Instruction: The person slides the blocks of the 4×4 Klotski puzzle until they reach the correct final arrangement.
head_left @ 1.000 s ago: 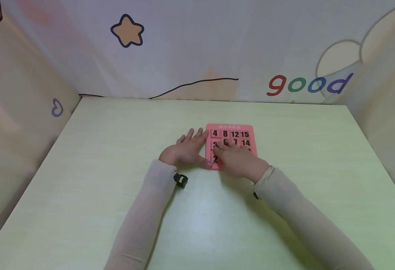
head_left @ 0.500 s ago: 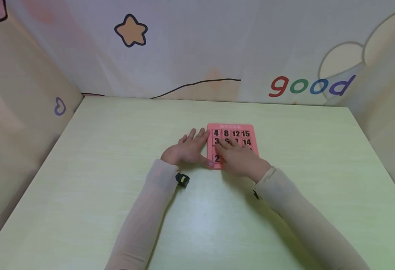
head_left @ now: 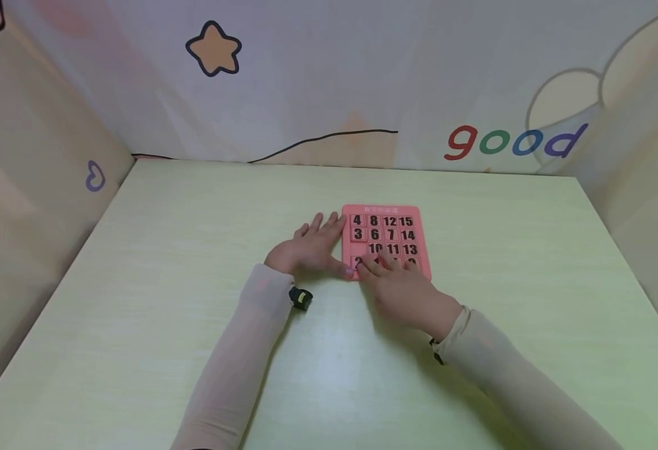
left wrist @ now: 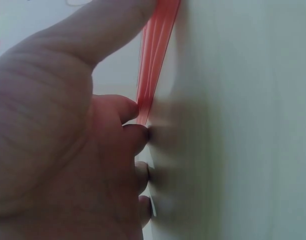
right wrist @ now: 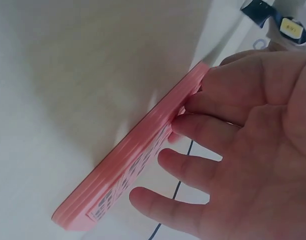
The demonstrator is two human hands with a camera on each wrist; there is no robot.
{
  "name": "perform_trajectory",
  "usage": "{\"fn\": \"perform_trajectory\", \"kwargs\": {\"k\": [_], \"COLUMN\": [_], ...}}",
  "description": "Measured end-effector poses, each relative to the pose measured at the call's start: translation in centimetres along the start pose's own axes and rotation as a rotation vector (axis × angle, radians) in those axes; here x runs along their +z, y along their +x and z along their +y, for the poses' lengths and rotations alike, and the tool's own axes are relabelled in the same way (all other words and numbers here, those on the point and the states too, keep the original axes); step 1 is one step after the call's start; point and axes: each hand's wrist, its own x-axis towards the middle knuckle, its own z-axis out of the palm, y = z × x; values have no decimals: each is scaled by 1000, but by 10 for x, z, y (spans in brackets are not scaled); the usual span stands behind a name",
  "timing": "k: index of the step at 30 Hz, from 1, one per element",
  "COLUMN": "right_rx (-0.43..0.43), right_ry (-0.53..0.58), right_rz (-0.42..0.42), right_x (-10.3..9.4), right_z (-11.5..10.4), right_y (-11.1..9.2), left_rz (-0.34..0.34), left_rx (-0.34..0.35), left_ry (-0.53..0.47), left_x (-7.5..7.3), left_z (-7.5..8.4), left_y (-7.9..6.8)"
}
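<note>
Left hand (head_left: 308, 251) and right hand (head_left: 406, 295) on pink puzzle (head_left: 382, 210).
Left: fingers spread, touching edge at its right. Right: fingers extended, slightly apart; number tiles (head_left: 390, 235) beyond.

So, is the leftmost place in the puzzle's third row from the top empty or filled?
Empty: the puzzle shows bare pink there in the head view, below the 3 tile and left of the 10 tile.

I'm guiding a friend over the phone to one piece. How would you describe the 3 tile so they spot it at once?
On the pale table, find the pink number board. Go down its left column, from the 4 tile in the top corner to the row below. There sits the 3 tile, the only one directly above the open slot.
</note>
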Motion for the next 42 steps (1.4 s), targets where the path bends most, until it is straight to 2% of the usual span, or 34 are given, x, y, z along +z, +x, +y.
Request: {"fn": "perform_trajectory", "kwargs": {"k": [14,22,31,36,42], "right_rx": [15,27,73,76,57], "right_ry": [4,15,34,74,41], "right_rz": [-17,-24,-32,-28,-4], "right_x": [-1,-4,-7,-6,-3], "right_z": [-9,-8,4,4,5], "right_y": [-6,6,19,11,-6], "left_rz": [-6,-15,-23,-31,-13], "left_rx": [-14,-22,-10,-21,-36], "left_ry": [-18,-17,-29,-22,-36], "left_x": [-1,-1,-1,1,2], "left_z": [1,0,2,3,2], "left_y": [-1,0,1,2,2]}}
